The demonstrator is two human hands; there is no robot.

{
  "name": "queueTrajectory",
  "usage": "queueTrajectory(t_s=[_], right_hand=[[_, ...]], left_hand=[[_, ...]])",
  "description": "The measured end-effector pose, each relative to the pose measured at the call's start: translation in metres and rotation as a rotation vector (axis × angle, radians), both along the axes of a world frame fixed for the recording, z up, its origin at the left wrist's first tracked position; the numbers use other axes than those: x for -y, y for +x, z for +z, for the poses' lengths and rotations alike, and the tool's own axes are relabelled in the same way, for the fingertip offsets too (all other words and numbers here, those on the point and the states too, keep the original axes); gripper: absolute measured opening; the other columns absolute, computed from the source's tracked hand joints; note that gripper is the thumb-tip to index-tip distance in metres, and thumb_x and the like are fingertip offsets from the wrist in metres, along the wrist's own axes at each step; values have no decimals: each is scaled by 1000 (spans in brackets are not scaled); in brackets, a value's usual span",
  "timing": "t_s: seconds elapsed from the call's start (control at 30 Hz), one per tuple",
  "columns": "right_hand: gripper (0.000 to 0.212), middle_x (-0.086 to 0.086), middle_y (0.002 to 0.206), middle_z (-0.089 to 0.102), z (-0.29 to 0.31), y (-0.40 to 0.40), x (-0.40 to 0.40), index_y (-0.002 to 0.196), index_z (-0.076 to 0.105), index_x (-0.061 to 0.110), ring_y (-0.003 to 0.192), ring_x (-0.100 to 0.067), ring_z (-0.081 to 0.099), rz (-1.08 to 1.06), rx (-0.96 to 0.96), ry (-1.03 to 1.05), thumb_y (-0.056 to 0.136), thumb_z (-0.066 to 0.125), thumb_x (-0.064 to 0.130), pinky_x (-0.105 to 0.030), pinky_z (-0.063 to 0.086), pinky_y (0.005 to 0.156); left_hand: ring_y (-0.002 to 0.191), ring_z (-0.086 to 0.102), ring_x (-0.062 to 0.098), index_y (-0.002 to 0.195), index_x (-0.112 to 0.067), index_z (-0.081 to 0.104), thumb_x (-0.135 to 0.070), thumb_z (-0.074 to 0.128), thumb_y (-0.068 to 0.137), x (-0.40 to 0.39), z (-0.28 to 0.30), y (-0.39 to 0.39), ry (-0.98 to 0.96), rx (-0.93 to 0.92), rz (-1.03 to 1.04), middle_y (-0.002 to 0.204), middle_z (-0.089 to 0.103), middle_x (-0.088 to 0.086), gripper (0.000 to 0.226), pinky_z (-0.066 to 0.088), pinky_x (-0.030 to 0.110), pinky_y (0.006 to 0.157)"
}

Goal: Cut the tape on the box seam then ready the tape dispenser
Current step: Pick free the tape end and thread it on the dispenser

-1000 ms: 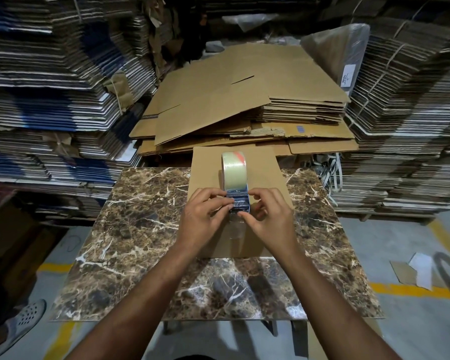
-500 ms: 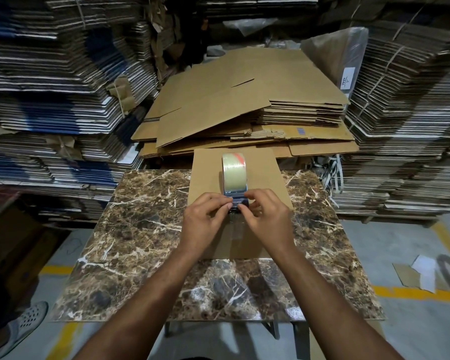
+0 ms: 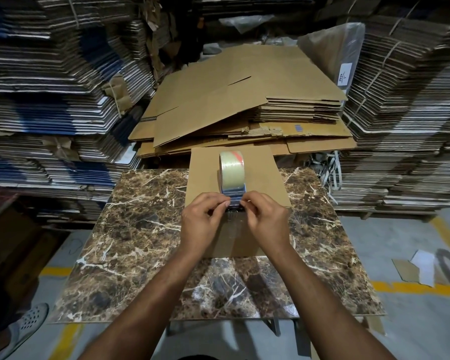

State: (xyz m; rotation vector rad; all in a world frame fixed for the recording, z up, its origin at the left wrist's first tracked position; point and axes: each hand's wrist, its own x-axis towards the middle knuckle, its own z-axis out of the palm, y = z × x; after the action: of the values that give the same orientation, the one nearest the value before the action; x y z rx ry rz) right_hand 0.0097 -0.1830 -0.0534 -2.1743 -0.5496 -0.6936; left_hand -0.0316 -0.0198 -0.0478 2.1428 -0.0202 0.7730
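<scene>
Tape tearing crooked or curling back onto itself is the likely trouble, judging by how both hands pinch at the cutter end of the dispenser (image 3: pixel 232 178); a slip onto the blade could also nick a fingertip. Left hand (image 3: pixel 204 220) and right hand (image 3: pixel 266 220) have their fingers closed, apparently on the tape edge, though what exactly they grip is unclear. The dispenser stands on the box (image 3: pixel 260 172) at frame centre, its roll just above the fingertips, touching them at the near end
</scene>
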Motion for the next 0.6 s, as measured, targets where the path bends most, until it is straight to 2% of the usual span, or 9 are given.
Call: queueTrajectory(t_s=[0.1, 0.2, 0.27, 0.33, 0.4, 0.5, 0.57, 0.6], right_hand=[[3, 6, 84, 73, 1, 3, 3, 95, 70, 20, 68, -9, 64, 16, -16, -6, 92, 70, 22, -31, 57, 60], [4, 6, 86, 73, 1, 3, 6, 96, 71, 18, 70, -7, 64, 48, -19, 23, 92, 70, 19, -26, 56, 63], [6, 5, 89, 73, 1, 2, 7, 98, 72, 16, 72, -5, 64, 71, -20, 51, 92, 71, 15, -22, 56, 66], [9, 5, 92, 72, 1, 3, 8, 101, 71, 16, 75, -5, 65, 85, -28, 47, 92, 71, 17, -25, 58, 67], [21, 6, 97, 71, 1, 3, 8, 110, 68, 21, 78, -5, 67, 100, -60, 12, 90, 72, 23, -28, 61, 69], [46, 8, 104, 71, 3, 1, 6, 130, 61, 28, 84, -4, 68, 76, -86, -29, 86, 77, 28, -23, 61, 77], [48, 8, 103, 71, 4, 0, 4, 132, 62, 28, 83, -4, 68, 56, -80, -8, 86, 78, 26, -21, 60, 78], [41, 7, 102, 70, 4, 1, 3, 126, 66, 26, 82, -5, 67, 53, -70, 6, 87, 77, 24, -24, 61, 77]], left_hand=[[93, 69, 2, 102, -17, 81, -18, 76, 89, 0, -1, -2, -15, 3, -2, 101, 75, -6, 14, 53, 13, 84], [95, 68, 1, 102, -19, 81, -18, 75, 89, 2, -1, -3, -25, 8, 6, 101, 75, -6, 14, 51, 13, 86], [95, 67, -3, 102, -19, 81, -18, 75, 90, 4, -2, -5, -27, 13, 18, 101, 75, -6, 14, 50, 10, 85], [96, 64, -8, 103, -18, 81, -16, 75, 90, 7, -2, -7, -27, 18, 22, 103, 74, -6, 15, 47, 6, 84], [98, 63, -8, 105, -17, 80, -14, 74, 90, 8, -3, -9, -15, 24, 22, 105, 73, -5, 16, 46, 4, 85], [101, 64, -1, 106, -15, 80, -11, 74, 89, 8, -4, -8, 26, 40, 24, 108, 74, -2, 18, 45, 4, 89], [103, 62, -2, 106, -14, 79, -8, 75, 88, 8, -5, -9, 51, 53, 21, 108, 73, -1, 19, 44, 4, 92], [104, 61, -3, 106, -14, 79, -8, 75, 88, 8, -6, -9, 63, 60, 18, 108, 73, 0, 19, 43, 4, 93]])
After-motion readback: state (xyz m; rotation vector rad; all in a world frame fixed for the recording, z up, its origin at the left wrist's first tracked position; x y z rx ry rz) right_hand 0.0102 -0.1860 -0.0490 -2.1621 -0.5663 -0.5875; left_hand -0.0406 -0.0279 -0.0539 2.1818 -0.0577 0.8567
